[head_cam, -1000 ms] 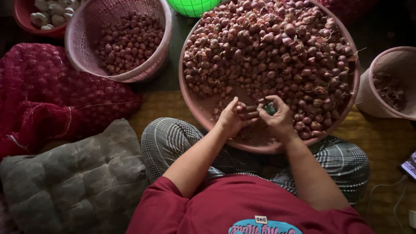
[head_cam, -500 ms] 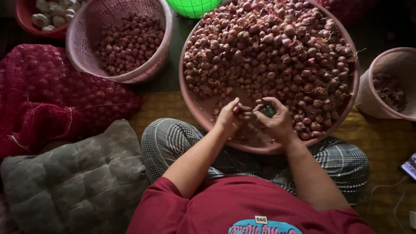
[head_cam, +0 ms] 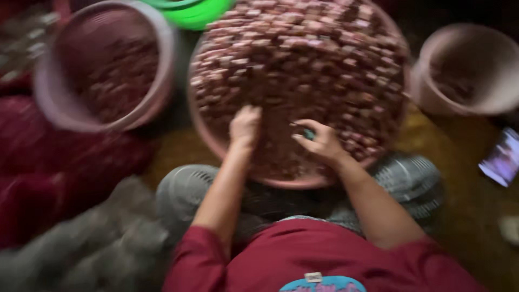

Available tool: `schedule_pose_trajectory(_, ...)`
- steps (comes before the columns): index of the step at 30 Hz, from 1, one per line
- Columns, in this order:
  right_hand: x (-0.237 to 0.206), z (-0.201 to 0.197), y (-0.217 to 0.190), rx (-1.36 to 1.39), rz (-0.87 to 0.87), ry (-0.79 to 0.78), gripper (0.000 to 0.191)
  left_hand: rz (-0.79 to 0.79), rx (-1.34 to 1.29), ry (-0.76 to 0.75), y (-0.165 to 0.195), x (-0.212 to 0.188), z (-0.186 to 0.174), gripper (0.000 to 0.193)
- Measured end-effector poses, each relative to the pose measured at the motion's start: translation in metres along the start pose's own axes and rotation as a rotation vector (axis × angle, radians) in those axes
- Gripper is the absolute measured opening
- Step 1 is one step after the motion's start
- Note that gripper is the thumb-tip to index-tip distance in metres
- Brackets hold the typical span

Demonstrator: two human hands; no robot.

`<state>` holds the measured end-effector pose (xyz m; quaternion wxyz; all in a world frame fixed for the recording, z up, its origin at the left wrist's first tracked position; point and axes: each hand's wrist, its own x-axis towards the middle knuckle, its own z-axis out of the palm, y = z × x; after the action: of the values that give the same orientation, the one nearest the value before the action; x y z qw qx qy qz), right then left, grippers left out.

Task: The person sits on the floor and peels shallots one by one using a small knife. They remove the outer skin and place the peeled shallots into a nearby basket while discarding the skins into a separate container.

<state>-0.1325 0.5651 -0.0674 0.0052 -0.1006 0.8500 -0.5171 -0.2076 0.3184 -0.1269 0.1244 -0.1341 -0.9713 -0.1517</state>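
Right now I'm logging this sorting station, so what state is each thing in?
big pink basin: heaped with small reddish bulbs
pink basket: partly filled with bulbs
pink bucket: upright, contents too blurred to tell
left hand: resting on the bulbs, grip unclear
right hand: closed around a small green object
phone: on the floor, screen lit

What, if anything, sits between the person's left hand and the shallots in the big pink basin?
Nothing visible. The left hand rests directly on the shallots heaped in the big pink basin, with no tool or container between; the frame is blurred, so fine detail is unclear.
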Motion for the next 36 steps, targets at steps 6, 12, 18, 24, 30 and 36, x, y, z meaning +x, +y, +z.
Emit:
schedule_pose_trajectory(6,0.0,0.005,-0.007,0.353,0.194,0.034,0.038,-0.232,-1.014,-0.181,0.042,-0.025,-0.019,0.018)
schedule_pose_trajectory(12,0.001,0.004,-0.009,0.435,0.186,0.052,0.011,-0.388,-1.539,-0.405,0.088,-0.03,-0.054,0.021)
schedule_pose_trajectory(18,-0.001,0.002,-0.012,0.382,-0.027,0.092,0.009,-0.442,-1.594,-0.325,0.089,-0.032,-0.053,0.019)
schedule_pose_trajectory(24,0.0,0.004,-0.017,0.163,0.052,0.112,0.014,-0.357,-1.421,-0.174,0.079,-0.038,-0.023,0.015)
schedule_pose_trajectory(30,0.002,0.0,-0.022,0.457,0.106,-0.025,0.038,-0.537,-1.748,-0.091,0.074,-0.036,-0.004,0.012)
schedule_pose_trajectory(36,-0.005,0.004,-0.039,0.046,0.091,-0.037,0.035,-0.503,-1.855,-0.092,0.069,-0.041,0.006,0.015)
